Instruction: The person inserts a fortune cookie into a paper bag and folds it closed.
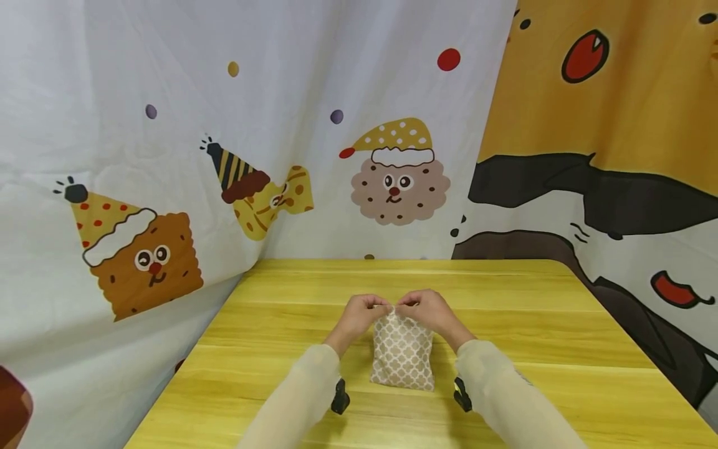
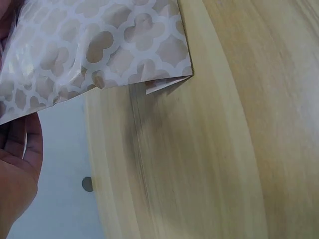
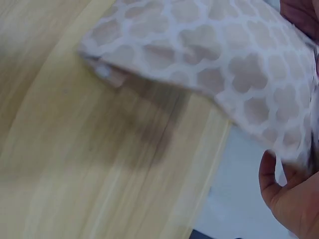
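Note:
A beige paper bag (image 1: 402, 352) with a white quatrefoil pattern stands on the table, its top edge between my two hands. At the top left of the bag, my left hand (image 1: 361, 315) pinches the edge between thumb and fingers. Opposite it, my right hand (image 1: 429, 310) pinches the top right part, and the two hands almost meet. The left wrist view shows the patterned bag (image 2: 109, 45) with a folded lower corner. In the right wrist view the bag (image 3: 214, 59) is slightly blurred, with the right hand (image 3: 294, 199) at its edge.
The wooden table (image 1: 269, 386) extends around the bag on all sides. Behind it hangs a white curtain (image 1: 280, 75) with cartoon prints, and a yellow-and-black patterned cloth (image 1: 606, 125) hangs at the right. A dark wrist device (image 1: 340, 397) sits under the left sleeve.

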Demonstrator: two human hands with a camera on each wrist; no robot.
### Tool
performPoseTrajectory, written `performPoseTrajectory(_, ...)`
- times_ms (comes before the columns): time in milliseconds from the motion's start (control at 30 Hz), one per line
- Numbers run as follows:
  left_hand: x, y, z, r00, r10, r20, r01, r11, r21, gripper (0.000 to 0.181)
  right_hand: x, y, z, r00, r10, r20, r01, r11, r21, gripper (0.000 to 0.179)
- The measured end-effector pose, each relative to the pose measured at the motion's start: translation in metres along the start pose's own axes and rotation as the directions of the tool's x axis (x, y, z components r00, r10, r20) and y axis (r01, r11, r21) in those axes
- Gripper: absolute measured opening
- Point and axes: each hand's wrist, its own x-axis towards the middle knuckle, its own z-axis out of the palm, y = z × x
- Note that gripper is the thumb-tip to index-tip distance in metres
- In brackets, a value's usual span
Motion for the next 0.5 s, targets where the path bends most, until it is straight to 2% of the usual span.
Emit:
performPoseTrajectory(233,-0.0031,0.0007,0.0055,0.998,0.043,-0.035,-0.042,0.999,0.026,0.013,0.0005,-0.0042,0.0043,1.0,-0.005,-0.026,0.003,0.998,-0.057,0.014)
performPoseTrajectory(500,-0.0018,-0.0035,0.0092,0.998,0.019,-0.052,-0.017,0.999,0.045,0.014,-0.0022,0.0031,0.0038,0.997,0.05,-0.055,-0.053,0.997,-0.058,0.013)
